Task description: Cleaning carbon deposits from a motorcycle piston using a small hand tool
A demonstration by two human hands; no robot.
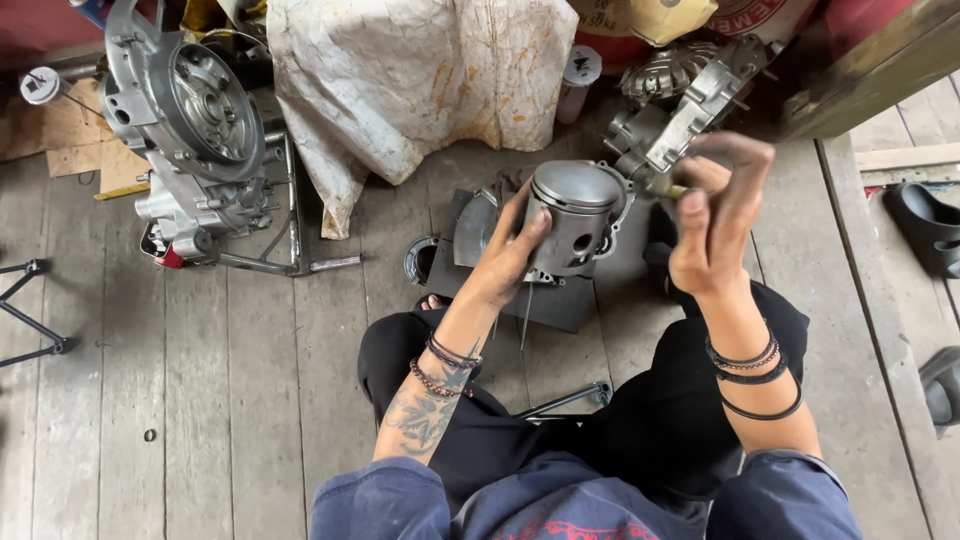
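My left hand (505,258) grips a grey metal piston (573,215) from its left side, crown up, with the pin hole facing me. My right hand (715,215) is raised just right of the piston, fingers curled around a small thin object (676,190) with a yellowish tip; what it is cannot be told. Both hands are dirty with grease. Under the piston lies a dark metal plate (560,300) on the wooden floor, between my knees.
An engine crankcase on a metal stand (190,130) sits at the far left. A stained white sack (400,80) leans at the back. Another engine casing (680,110) lies behind my right hand. A dark sandal (925,225) sits at the right edge.
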